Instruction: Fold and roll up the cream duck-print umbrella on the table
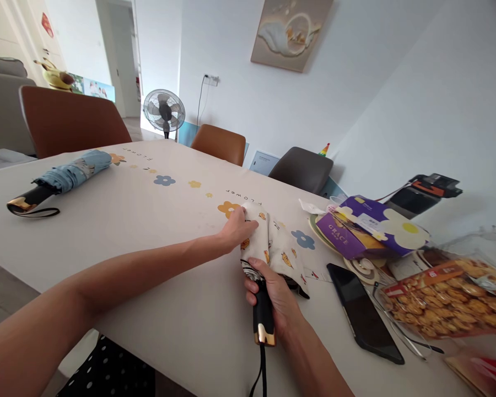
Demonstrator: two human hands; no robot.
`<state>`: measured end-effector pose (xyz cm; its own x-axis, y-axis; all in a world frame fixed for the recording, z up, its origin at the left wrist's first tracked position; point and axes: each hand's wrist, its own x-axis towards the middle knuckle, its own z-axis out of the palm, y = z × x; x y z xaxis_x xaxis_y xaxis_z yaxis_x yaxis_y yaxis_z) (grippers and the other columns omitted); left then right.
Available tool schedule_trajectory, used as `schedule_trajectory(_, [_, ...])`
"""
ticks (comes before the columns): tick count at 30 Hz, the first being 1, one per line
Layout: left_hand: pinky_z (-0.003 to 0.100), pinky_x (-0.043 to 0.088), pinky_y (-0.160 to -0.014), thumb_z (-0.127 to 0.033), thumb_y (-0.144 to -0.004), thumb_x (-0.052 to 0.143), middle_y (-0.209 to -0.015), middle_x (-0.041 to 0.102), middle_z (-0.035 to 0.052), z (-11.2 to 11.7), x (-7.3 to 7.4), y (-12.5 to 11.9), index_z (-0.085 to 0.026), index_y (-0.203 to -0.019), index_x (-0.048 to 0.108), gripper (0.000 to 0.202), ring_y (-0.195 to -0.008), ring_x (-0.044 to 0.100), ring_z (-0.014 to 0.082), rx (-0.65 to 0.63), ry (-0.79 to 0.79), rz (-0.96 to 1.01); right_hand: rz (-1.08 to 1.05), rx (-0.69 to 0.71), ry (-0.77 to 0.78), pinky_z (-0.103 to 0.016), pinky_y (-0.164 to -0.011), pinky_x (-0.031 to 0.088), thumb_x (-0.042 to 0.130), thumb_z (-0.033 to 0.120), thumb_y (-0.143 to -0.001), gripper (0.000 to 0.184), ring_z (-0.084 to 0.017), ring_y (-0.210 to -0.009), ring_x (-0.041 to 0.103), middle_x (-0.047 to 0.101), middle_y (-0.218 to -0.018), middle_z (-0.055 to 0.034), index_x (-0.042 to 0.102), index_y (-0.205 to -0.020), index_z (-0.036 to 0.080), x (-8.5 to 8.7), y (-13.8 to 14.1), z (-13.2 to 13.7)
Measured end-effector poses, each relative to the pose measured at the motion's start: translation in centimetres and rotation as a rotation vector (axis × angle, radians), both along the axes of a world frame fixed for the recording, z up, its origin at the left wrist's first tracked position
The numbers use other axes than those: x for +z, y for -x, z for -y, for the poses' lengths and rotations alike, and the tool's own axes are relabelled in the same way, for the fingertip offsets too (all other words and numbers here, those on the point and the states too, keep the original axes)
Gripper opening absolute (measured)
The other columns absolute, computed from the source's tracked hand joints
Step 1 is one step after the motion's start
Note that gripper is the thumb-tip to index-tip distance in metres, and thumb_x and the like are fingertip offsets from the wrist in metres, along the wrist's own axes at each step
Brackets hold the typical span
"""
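From my head camera, my right hand (278,298) grips the black handle of a cream folding umbrella (273,245) lying on the worktop (149,248). My left hand (237,229) presses flat on its far end. Just right of the umbrella lies a phone (361,311); far to its left, a blue umbrella (64,179).

The tabletop (149,231) is covered by a cream cloth printed with small flowers. A folded blue umbrella (62,179) is laid near the far left edge. A folded cream umbrella (273,242) is laid near the middle. To the right, a black phone (361,311), a purple box (367,226) on plates and a clear bag of snacks (446,298) are found close together.
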<state>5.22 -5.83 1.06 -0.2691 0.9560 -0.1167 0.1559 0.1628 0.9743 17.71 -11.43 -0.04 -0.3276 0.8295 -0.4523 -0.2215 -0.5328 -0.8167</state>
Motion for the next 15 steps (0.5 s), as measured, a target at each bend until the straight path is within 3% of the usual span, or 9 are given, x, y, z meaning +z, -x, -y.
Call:
schedule_trajectory(7, [0.029, 0.038, -0.08, -0.029, -0.069, 0.051, -0.123, 0.045, 0.0113, -0.3, -0.7, 0.1, -0.019, -0.117, 0.041, 0.051, -0.107, 0.045, 0.023, -0.071, -0.011, -0.126, -0.026, 0.001, 0.032, -0.018, -0.031, 0.032, 0.067, 0.027, -0.068, 0.022, -0.005, -0.041, 0.033, 0.04, -0.057, 0.006, 0.05, -0.076, 0.017, -0.1, -0.2, -0.1])
schedule_trajectory(15, [0.03, 0.036, -0.084, -0.033, -0.071, 0.049, -0.128, 0.041, 0.0126, -0.3, -1.2, 0.2, -0.019, -0.121, 0.04, 0.053, -0.109, 0.044, 0.024, -0.089, -0.015, -0.222, -0.004, 0.005, 0.098, -0.017, -0.031, 0.031, 0.067, 0.028, -0.068, 0.023, -0.005, -0.039, 0.033, 0.039, -0.051, 0.0062, 0.047, -0.071, 0.018, 0.2, -0.1, -0.2])
